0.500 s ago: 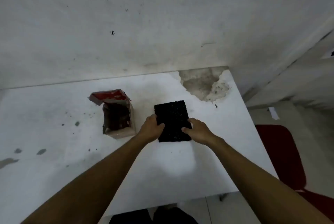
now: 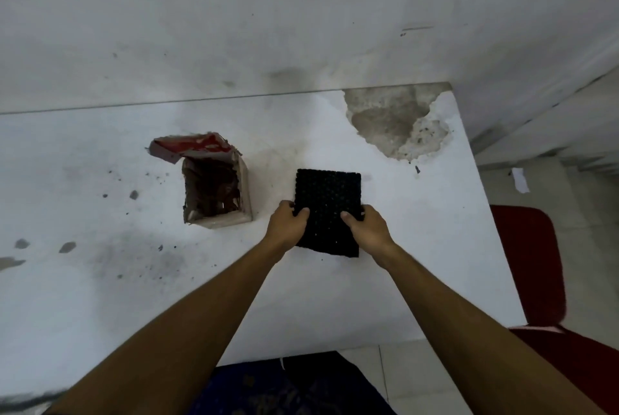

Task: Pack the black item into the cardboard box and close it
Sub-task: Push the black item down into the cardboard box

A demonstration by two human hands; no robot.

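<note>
The black item (image 2: 326,193) is a flat, bumpy rectangular pad held over the white table (image 2: 100,280). My left hand (image 2: 288,225) grips its left edge and my right hand (image 2: 366,228) grips its right edge, thumbs on top. The near lower corners of the pad are partly hidden by my hands. To the left stands the cardboard box (image 2: 214,193), worn and open at the top, with a torn red flap tipped back at its far side. The box is about a hand's width away from the pad. Its inside looks dark.
The table's right edge runs close to my right arm, with a red chair (image 2: 529,264) beyond it. A chipped patch (image 2: 395,123) marks the far right corner. A white wall rises behind the table. Dark stains dot the left side.
Both hands have slid toward the near end of the black pad, and the pad sits slightly more tilted. The box has not moved.
</note>
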